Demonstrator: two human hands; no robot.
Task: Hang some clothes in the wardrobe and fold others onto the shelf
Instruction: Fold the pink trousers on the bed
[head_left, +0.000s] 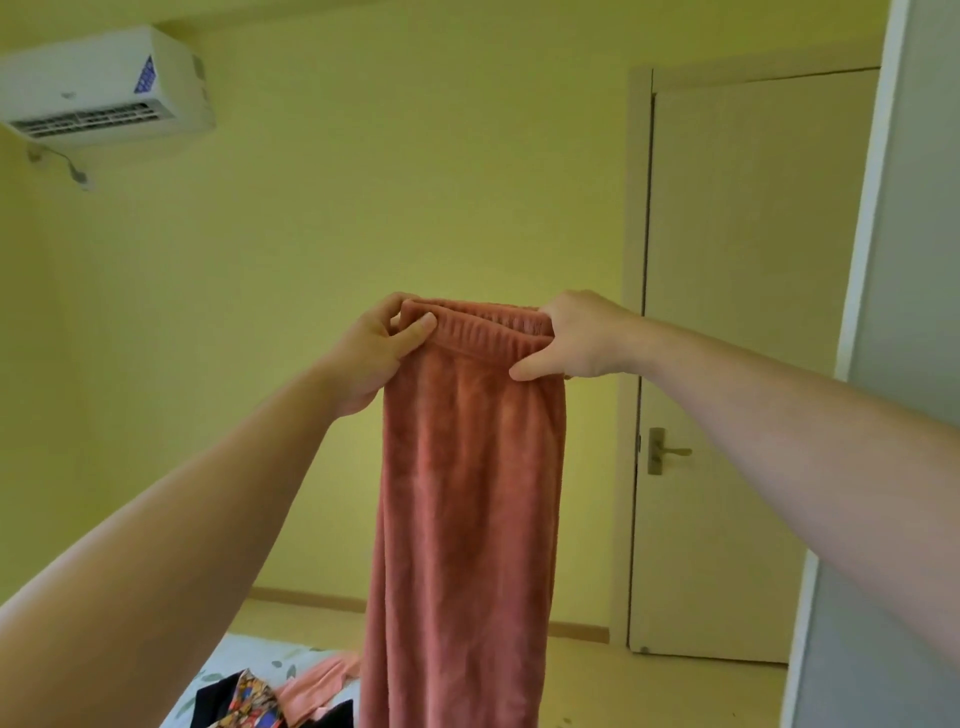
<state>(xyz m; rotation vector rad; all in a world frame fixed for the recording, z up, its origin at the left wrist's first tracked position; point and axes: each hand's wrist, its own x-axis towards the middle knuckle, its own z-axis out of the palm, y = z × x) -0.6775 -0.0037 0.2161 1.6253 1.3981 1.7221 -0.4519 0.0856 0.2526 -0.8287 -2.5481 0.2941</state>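
Both hands are holding up the pink fleece trousers (467, 493) by the waistband: the left hand (376, 353) is pinching its left end, the right hand (576, 338) is gripping its right end. More clothes (270, 696) are lying on the bed (244, 654) below, so much work seems left. The wardrobe, the shelf and the trouser hems are not showing.

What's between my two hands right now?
The ribbed waistband of the pink fleece trousers; the left hand and right hand each grip one end. The head view shows it.
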